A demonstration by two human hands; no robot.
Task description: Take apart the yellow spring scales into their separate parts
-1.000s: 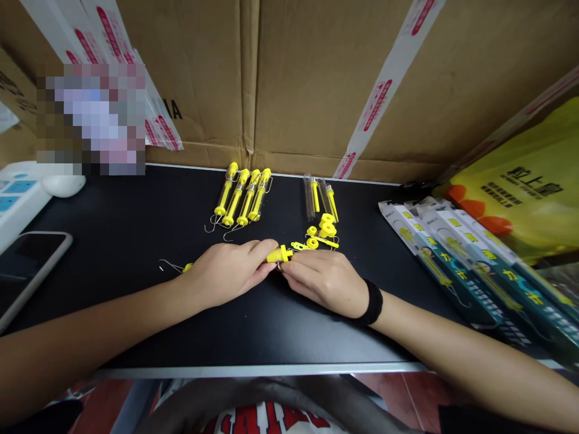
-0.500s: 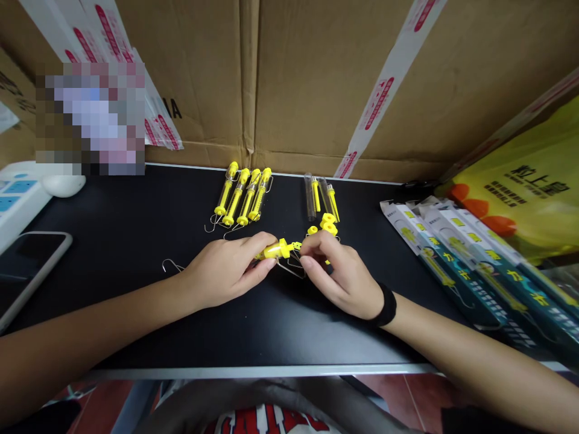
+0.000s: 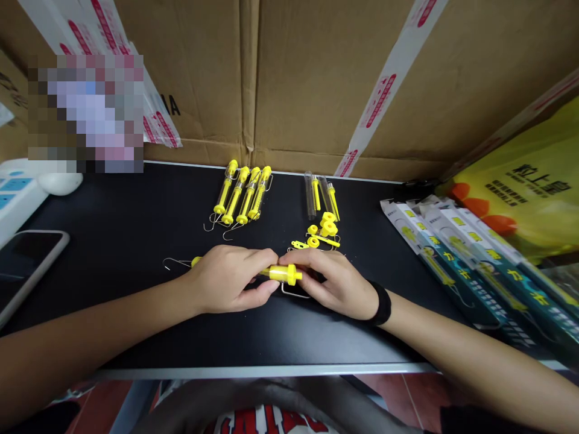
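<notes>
Over the black tabletop, my left hand [image 3: 237, 277] is closed around a yellow spring scale [image 3: 283, 274] that lies sideways. Its hooked end [image 3: 178, 263] sticks out to the left beyond my wrist, and the middle is hidden under my palm. My right hand [image 3: 341, 283] has its fingers closed around the yellow cap end, with the forefinger above the tube. A bent wire loop [image 3: 295, 293] hangs just below the cap. Behind my right hand lie loose yellow parts: nuts [image 3: 329, 228], a ring [image 3: 312, 242] and a small flat piece with holes [image 3: 299, 245].
Several spring scales [image 3: 243, 196] lie in a row at the back. Right of them are clear tubes [image 3: 310, 196] and yellow rods [image 3: 332, 202]. Packaged scales [image 3: 452, 265] and a yellow bag [image 3: 525, 181] are at right. A phone [image 3: 31, 271] and power strip [image 3: 20, 193] sit at left. Cardboard [image 3: 294, 78] stands behind.
The spring scale's cap end has moved slightly right and toward me. My right fingers have shifted left onto it, leaving the small flat yellow piece in plain view on the table.
</notes>
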